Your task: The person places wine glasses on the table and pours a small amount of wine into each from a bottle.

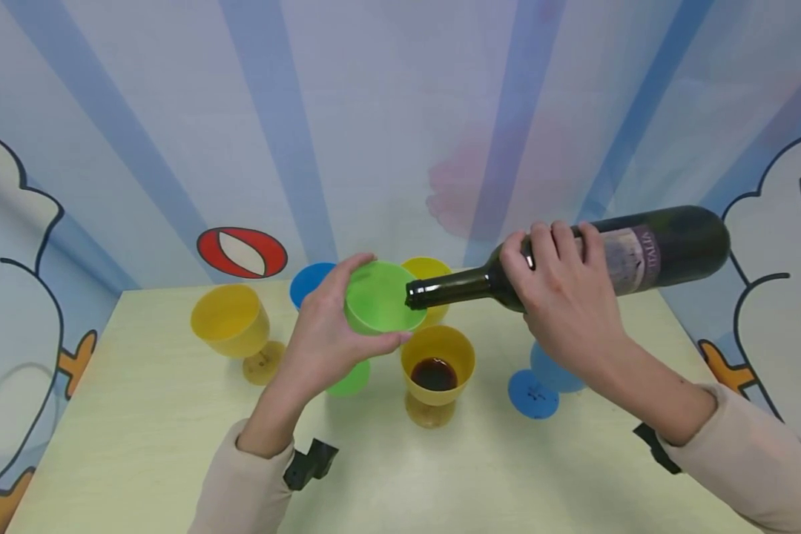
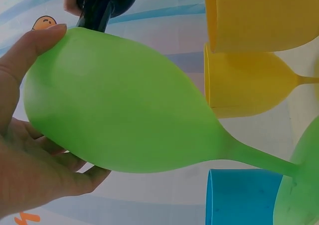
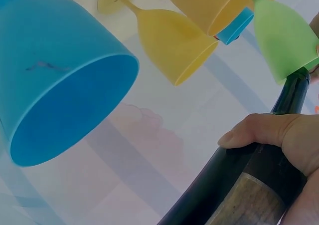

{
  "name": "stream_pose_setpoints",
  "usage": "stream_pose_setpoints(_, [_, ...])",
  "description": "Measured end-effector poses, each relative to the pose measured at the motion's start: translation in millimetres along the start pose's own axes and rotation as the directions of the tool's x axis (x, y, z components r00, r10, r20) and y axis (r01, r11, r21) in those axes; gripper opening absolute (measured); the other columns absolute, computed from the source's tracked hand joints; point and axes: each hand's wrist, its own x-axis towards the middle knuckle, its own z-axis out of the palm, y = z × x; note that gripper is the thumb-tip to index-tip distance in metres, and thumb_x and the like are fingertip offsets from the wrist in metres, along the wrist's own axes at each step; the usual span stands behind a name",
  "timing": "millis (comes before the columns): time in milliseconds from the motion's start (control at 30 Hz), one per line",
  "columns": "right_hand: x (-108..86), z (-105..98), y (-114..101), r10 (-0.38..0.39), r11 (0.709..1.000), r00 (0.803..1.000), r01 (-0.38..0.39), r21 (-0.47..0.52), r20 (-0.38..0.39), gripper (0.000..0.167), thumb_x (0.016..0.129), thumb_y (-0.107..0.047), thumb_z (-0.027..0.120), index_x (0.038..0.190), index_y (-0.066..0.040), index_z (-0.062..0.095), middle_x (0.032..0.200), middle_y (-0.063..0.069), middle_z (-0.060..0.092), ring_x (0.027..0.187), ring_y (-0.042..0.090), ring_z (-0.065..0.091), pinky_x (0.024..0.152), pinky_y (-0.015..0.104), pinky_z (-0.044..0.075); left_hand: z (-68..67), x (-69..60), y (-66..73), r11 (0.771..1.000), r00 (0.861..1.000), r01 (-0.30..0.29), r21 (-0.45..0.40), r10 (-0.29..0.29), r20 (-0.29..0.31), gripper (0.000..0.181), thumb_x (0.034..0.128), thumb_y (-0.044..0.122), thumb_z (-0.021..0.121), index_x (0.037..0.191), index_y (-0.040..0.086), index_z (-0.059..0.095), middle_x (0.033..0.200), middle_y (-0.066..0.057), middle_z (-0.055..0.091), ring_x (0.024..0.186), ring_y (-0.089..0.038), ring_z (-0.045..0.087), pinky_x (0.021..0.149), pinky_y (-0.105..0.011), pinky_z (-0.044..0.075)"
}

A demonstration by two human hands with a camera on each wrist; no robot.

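In the head view my left hand [image 1: 317,337] holds a green plastic goblet [image 1: 377,297] by its bowl, thumb on one side and fingers on the other. The goblet leans, its stem [image 2: 261,157] running down to a round foot in the left wrist view. My right hand [image 1: 564,297] grips a dark green wine bottle [image 1: 684,245] round its shoulder. The bottle lies nearly level, its mouth [image 1: 415,294] at the green rim. No liquid stream can be made out. Just in front, a yellow goblet [image 1: 434,393] stands with dark liquid inside.
Another yellow goblet [image 1: 230,319] stands at the left. Behind the green one are a blue goblet [image 1: 307,278] and a yellow goblet [image 1: 430,267]. A blue goblet [image 1: 534,393] is partly hidden below my right hand. A printed backdrop [image 1: 400,111] rises behind the pale table [image 1: 140,445].
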Motion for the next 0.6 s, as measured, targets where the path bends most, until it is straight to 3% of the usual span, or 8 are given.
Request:
stream_pose_setpoints(367, [0.8,-2.5,-1.8,0.011,1.0,0.999,-0.012,0.008,0.048,0.054,0.063,-0.007,0.078,0.105,0.004,0.046,0.098,0.028,0.051,0.091,0.042,0.047,0.083,0.057,0.038,-0.5,-0.1,-2.1,1.0,1.0,-0.012,-0.013,0.012,0.001,0.084,0.0635,0.025,0.083,0.134,0.009,0.039,0.122,-0.011,0.051,0.104,-0.027,0.049,0.073,-0.038,0.051])
stream_pose_setpoints(600, [1.4,-2.7,-1.2,0.009,1.0,0.999,-0.009,0.007,0.038,0.054,0.062,-0.007,0.078,0.104,0.004,0.046,0.097,0.028,0.051,0.09,0.042,0.048,0.082,0.056,0.039,-0.9,0.3,-2.1,1.0,1.0,-0.017,-0.018,0.017,-0.004,0.085,0.0633,0.024,0.083,0.134,0.008,0.039,0.122,-0.011,0.051,0.104,-0.027,0.049,0.073,-0.038,0.051])
